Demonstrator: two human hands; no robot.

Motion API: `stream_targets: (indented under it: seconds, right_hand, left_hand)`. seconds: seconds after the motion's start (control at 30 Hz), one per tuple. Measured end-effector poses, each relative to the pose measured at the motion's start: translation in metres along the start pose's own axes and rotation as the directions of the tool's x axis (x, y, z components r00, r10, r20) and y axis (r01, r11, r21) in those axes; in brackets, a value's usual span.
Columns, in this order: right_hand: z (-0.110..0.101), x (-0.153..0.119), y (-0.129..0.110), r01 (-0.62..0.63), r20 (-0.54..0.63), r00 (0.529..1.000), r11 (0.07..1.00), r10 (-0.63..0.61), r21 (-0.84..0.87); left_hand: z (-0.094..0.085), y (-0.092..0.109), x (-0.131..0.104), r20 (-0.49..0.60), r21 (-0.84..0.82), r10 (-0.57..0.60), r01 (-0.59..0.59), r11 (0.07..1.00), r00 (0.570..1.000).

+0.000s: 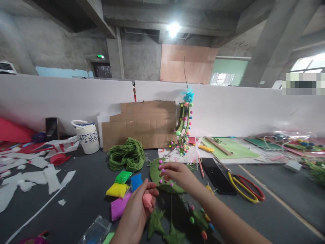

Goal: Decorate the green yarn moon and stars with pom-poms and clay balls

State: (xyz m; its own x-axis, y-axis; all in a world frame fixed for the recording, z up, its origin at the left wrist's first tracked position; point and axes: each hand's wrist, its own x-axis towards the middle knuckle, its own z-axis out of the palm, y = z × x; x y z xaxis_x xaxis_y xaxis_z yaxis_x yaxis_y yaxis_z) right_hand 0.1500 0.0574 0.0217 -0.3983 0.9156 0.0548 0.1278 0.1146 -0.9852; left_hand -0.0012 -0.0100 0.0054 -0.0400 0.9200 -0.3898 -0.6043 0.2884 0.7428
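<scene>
In my left hand [141, 200] lies a lump of coral pink clay [147, 200], with the fingers curled around it. My right hand [171, 173] is over a round green piece [154, 173] dotted with small purple balls [160, 162]; its thumb and fingertips are pinched by one purple ball. Below the round piece are green star shapes [155, 223]. Packets of coloured clay sit left of my left hand: green [123, 177], yellow [117, 190], blue [136, 182] and purple [119, 206].
Green yarn [127, 154] lies before a cardboard sheet [142, 123]. A decorated hanging piece [184, 125] stands behind. To the right are a black phone [218, 176] and scissors [243, 186]. White scraps [38, 176] and a white bucket [88, 138] are at left.
</scene>
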Motion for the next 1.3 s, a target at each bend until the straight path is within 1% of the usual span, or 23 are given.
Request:
stream_targets:
  seconds: [0.07, 0.13, 0.23, 0.3, 0.4, 0.5, 0.63, 0.73, 0.93, 1.07, 1.3]
  right_hand:
    - [-0.013, -0.001, 0.004, -0.059, 0.002, 0.998, 0.994, 0.059, 0.090]
    - [-0.023, -0.005, 0.008, -0.102, 0.007, 0.995, 0.984, 0.102, 0.144]
    - [-0.029, -0.009, 0.015, -0.127, 0.004, 0.992, 0.979, 0.128, 0.160]
    - [-0.029, -0.008, 0.017, -0.117, -0.016, 0.993, 0.985, 0.120, 0.129]
    - [-0.025, -0.002, 0.018, -0.090, -0.058, 0.994, 0.996, 0.090, 0.007]
    - [-0.020, 0.005, 0.017, -0.057, -0.100, 0.994, 0.980, 0.038, -0.188]
    - [-0.016, 0.011, 0.016, 0.004, -0.116, 0.992, 0.906, -0.059, -0.423]
    - [-0.013, 0.015, 0.022, -0.005, -0.096, 0.994, 0.845, -0.054, -0.534]
    - [-0.009, 0.027, 0.040, -0.024, -0.022, 1.000, 0.713, 0.013, -0.701]
    - [-0.009, 0.033, 0.048, -0.009, 0.040, 0.997, 0.631, 0.064, -0.776]
    - [-0.011, 0.033, 0.048, 0.023, 0.063, 0.997, 0.558, 0.053, -0.830]
  left_hand:
    - [0.000, 0.002, 0.000, 0.001, -0.016, 0.013, -0.013, 1.000, 1.000]
    - [-0.001, 0.003, 0.000, 0.016, -0.032, 0.012, -0.012, 0.999, 1.000]
    - [-0.001, 0.002, 0.000, 0.031, -0.048, 0.006, -0.004, 0.999, 1.000]
    - [-0.002, 0.001, 0.001, 0.028, -0.053, 0.004, -0.002, 0.999, 1.000]
    - [-0.002, 0.000, 0.003, 0.006, -0.055, 0.002, -0.002, 0.999, 1.000]
    - [-0.002, 0.000, 0.004, -0.027, -0.046, 0.004, -0.005, 0.999, 1.000]
    - [-0.003, 0.000, 0.003, -0.027, -0.036, 0.001, -0.002, 0.999, 1.000]
    - [-0.003, 0.001, 0.002, -0.025, -0.035, -0.002, 0.001, 0.999, 1.000]
    - [-0.003, 0.001, 0.003, 0.025, -0.011, 0.027, -0.027, 1.000, 0.999]
    - [-0.004, 0.000, 0.005, 0.031, -0.017, 0.033, -0.032, 0.999, 0.999]
    - [-0.005, -0.001, 0.003, 0.036, -0.026, 0.022, -0.021, 0.999, 0.999]
